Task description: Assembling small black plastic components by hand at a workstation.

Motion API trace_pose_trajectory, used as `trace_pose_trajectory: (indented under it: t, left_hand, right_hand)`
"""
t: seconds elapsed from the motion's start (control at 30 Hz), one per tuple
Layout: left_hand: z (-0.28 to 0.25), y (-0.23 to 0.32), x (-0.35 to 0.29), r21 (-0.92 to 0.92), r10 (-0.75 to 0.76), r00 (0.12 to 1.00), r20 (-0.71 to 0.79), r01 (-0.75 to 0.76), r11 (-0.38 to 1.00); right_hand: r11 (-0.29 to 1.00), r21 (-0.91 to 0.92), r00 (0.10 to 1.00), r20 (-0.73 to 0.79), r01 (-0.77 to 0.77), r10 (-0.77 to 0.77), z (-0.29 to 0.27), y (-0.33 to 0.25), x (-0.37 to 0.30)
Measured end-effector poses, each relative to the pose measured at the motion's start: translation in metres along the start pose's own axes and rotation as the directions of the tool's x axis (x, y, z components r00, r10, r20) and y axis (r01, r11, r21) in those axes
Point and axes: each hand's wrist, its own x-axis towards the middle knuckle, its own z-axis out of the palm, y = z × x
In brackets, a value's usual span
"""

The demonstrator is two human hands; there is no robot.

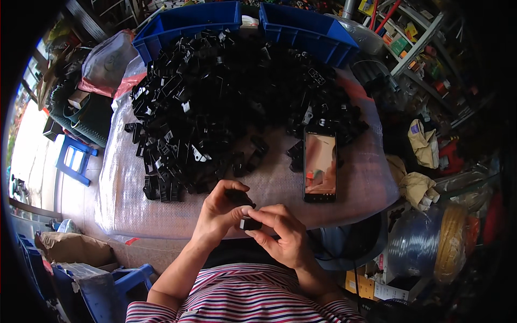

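Grip: left hand [215, 214], right hand [285, 237] pinched on black plastic [250, 223] | fingers [272, 219] hide middle | piece count unclear

Along the table's [145, 215] near edge, a bare strip leaves passage from the left corner toward the middle; the right corner is open too. The pile of black parts [226, 97] blocks most of the centre and far side. A phone [320, 167] obstructs right of centre, with a gap to its left. Blue bins [188, 24] crowd the far edge.
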Motion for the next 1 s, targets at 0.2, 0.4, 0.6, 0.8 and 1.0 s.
trace_pose_trajectory:
  t: [0.2,0.4,0.6,0.8,1.0]
  left_hand:
    - [-0.001,0.004,-0.004,0.01,-0.125,0.989,0.076,0.125,0.992]
    - [0.003,0.007,-0.01,0.192,-0.093,0.993,0.073,0.077,0.978]
    - [0.0,-0.001,-0.012,0.461,0.059,0.998,0.027,-0.065,0.885]
    - [-0.004,0.001,-0.018,0.285,-0.016,0.999,0.051,0.001,0.959]
    - [-0.007,-0.005,-0.018,0.238,0.014,0.999,0.041,-0.023,0.971]
  right_hand:
    - [0.983,-0.173,0.996,-0.074,-0.055,0.043,-0.004,0.009,-0.003]
    - [0.948,-0.316,0.998,-0.051,0.022,-0.04,-0.001,0.013,-0.001]
    - [0.951,-0.303,0.996,-0.041,0.062,-0.078,0.006,0.017,-0.001]
    - [0.982,-0.187,0.999,-0.04,0.018,-0.026,0.006,0.015,0.0]
    - [0.974,-0.224,0.999,-0.028,0.036,-0.043,0.01,0.015,0.0]
